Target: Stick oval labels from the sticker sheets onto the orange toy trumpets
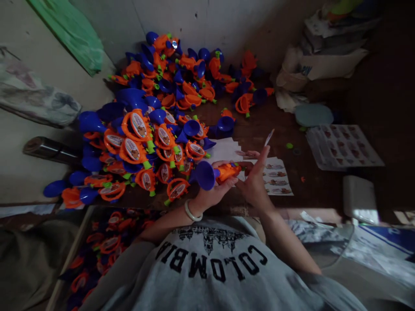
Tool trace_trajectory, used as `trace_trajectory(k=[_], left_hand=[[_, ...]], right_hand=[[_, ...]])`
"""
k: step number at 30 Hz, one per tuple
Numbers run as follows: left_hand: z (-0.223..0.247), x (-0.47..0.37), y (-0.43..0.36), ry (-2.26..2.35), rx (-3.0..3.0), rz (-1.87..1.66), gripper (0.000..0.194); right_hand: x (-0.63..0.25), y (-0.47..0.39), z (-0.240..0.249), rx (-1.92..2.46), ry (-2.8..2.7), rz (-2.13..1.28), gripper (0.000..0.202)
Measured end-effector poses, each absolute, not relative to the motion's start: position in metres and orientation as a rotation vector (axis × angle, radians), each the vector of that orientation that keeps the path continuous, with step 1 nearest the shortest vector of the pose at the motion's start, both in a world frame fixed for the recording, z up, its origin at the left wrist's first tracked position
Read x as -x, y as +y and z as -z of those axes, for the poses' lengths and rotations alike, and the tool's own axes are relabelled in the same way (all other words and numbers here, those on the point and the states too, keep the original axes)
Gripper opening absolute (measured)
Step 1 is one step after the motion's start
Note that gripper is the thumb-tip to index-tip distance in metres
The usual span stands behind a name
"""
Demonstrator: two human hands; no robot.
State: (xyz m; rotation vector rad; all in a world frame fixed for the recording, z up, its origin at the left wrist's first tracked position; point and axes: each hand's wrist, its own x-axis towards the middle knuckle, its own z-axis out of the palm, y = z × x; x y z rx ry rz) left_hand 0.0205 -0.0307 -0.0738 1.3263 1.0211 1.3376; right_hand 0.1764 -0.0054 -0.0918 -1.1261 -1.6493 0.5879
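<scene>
My left hand (215, 192), with a pale bangle at the wrist, is closed round a toy trumpet (227, 172) with an orange body. Its blue bell (205, 175) points left. My right hand (256, 185) is beside the trumpet's right end, one digit raised. At that tip is a small oval sticker (269, 137), seen nearly edge-on. The right hand's other fingers are partly hidden. Beneath the hands lie white paper (225, 149) and a sticker sheet (278, 177) with rows of printed ovals.
Stickered toy trumpets (136, 125) are heaped at the left, with more trumpets (191, 77) behind. A stack of sticker sheets (345, 147), a pale blue lid-like thing (314, 115) and a white box (359, 198) are at the right. More trumpets (110, 244) fill a container below the table.
</scene>
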Motion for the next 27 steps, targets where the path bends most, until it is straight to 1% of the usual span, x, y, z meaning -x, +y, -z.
trace_trajectory(k=[3,5,6,8,10,12,15,17,21,25,27], left_hand=[[0.063,-0.013,-0.026,0.986,-1.285,-1.320,0.049],[0.056,-0.008,-0.025,0.911,-1.163,-1.316,0.050],[0.053,-0.006,-0.025,0.859,-1.089,-1.324,0.054],[0.050,-0.005,-0.025,0.753,-0.962,-1.346,0.062],[0.048,-0.004,-0.026,0.677,-0.894,-1.348,0.065],[0.049,-0.004,-0.028,0.666,-0.893,-1.356,0.064],[0.053,-0.002,-0.031,0.700,-1.000,-1.409,0.061],[0.053,0.001,-0.034,0.717,-1.104,-1.433,0.061],[0.046,0.005,-0.038,0.766,-1.242,-1.416,0.059],[0.035,0.003,-0.040,0.721,-1.261,-1.406,0.059],[0.032,0.000,-0.040,0.701,-1.278,-1.422,0.054]], right_hand=[[-0.181,-0.005,0.086,1.127,-1.580,-0.504,0.130],[-0.187,-0.008,0.073,1.091,-1.505,-0.392,0.129],[-0.189,-0.011,0.065,1.067,-1.461,-0.338,0.124],[-0.190,-0.018,0.048,1.008,-1.368,-0.288,0.106],[-0.185,-0.024,0.036,0.938,-1.278,-0.344,0.089],[-0.176,-0.027,0.030,0.891,-1.213,-0.485,0.081],[-0.160,-0.026,0.031,0.876,-1.184,-0.696,0.078],[-0.153,-0.023,0.035,0.879,-1.180,-0.751,0.077],[-0.145,-0.024,0.035,0.892,-1.186,-0.737,0.081],[-0.142,-0.026,0.033,0.920,-1.223,-0.692,0.079],[-0.141,-0.027,0.033,0.921,-1.224,-0.694,0.079]])
